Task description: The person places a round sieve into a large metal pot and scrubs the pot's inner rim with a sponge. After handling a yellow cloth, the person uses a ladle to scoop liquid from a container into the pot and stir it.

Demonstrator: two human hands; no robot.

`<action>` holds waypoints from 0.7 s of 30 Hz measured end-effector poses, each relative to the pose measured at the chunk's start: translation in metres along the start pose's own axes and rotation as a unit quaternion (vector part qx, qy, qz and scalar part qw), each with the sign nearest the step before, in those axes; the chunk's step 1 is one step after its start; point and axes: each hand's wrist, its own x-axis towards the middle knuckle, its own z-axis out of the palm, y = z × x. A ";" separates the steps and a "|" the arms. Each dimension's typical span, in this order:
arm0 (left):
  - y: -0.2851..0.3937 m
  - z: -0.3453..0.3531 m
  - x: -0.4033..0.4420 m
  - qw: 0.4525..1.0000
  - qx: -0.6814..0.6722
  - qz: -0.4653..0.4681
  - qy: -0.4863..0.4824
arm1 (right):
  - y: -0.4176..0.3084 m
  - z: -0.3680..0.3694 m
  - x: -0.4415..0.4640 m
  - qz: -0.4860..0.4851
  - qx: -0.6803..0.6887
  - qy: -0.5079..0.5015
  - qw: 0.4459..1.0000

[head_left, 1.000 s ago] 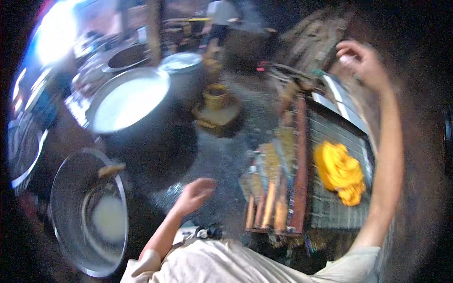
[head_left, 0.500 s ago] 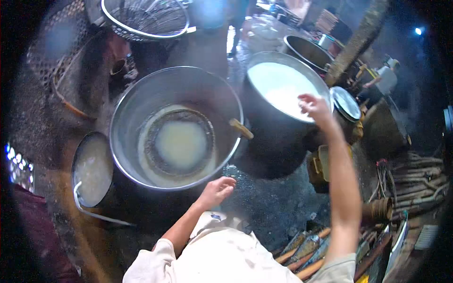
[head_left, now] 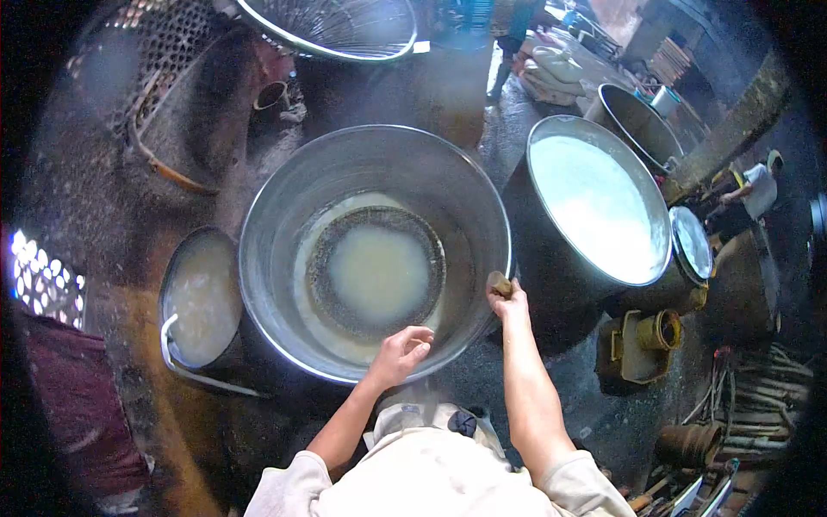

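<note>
A large metal pot point(head_left: 284, 258) stands in front of me, with cloudy pale liquid point(head_left: 379, 269) and a dark ring of residue at its bottom. At the pot's right rim, my right hand point(head_left: 510, 302) is closed around a short wooden handle point(head_left: 500, 283). My left hand point(head_left: 401, 357) is over the near rim, its fingers loosely curved and apart, holding nothing. Whether it touches the rim I cannot tell. To the right is another big pot point(head_left: 551, 233), filled nearly to the brim with white liquid point(head_left: 594, 198).
Left of the pot, a smaller vessel point(head_left: 200, 297) holds cloudy liquid, with a bent pale handle point(head_left: 202, 379) beside it. A yellow container point(head_left: 633, 349) sits on the wet floor at right, near firewood point(head_left: 762, 392). A person point(head_left: 760, 189) is at the far right. A wide basket point(head_left: 345, 26) is ahead.
My right hand has come from above the white liquid down and left onto the wooden handle. My left hand has shifted slightly over the near rim. The view has swung left.
</note>
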 end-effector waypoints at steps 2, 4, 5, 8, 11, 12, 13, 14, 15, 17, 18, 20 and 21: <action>0.006 0.013 0.003 1.000 0.011 -0.013 -0.005 | -0.005 0.003 0.015 -0.016 -0.015 0.038 0.999; 0.013 0.031 0.017 1.000 0.013 -0.002 -0.027 | -0.030 0.006 0.000 0.017 0.042 0.072 0.996; 0.018 0.041 0.028 0.999 0.009 0.006 -0.034 | -0.059 -0.007 0.008 0.064 0.106 0.066 0.990; 0.033 0.078 0.059 0.996 0.042 0.011 -0.081 | -0.134 -0.061 -0.003 0.035 0.086 0.062 0.994; 0.062 0.135 0.091 0.988 0.006 0.023 -0.153 | -0.194 -0.116 -0.040 -0.068 0.054 0.135 0.987; 0.071 0.162 0.100 0.982 -0.037 0.027 -0.184 | -0.221 -0.141 -0.051 -0.093 0.038 0.159 0.982; 0.097 0.190 0.107 0.976 -0.055 0.043 -0.207 | -0.254 -0.172 -0.055 -0.084 0.064 0.146 0.984; 0.134 0.219 0.110 0.968 -0.055 0.079 -0.231 | -0.287 -0.197 -0.058 -0.075 0.091 0.134 0.984; 0.165 0.248 0.114 0.950 -0.068 0.130 -0.277 | -0.315 -0.205 -0.074 -0.118 0.092 0.194 0.969; 0.232 0.304 0.115 0.869 -0.140 0.282 -0.382 | -0.384 -0.231 -0.103 -0.186 0.011 0.198 0.962; 0.266 0.329 0.112 0.825 -0.191 0.292 -0.444 | -0.411 -0.226 -0.128 -0.254 0.014 0.178 0.951; 0.328 0.361 0.100 0.724 -0.284 0.307 -0.549 | -0.454 -0.210 -0.184 -0.383 -0.066 0.068 0.919; 0.349 0.376 0.097 0.673 -0.308 0.301 -0.602 | -0.478 -0.217 -0.200 -0.396 -0.025 -0.039 0.917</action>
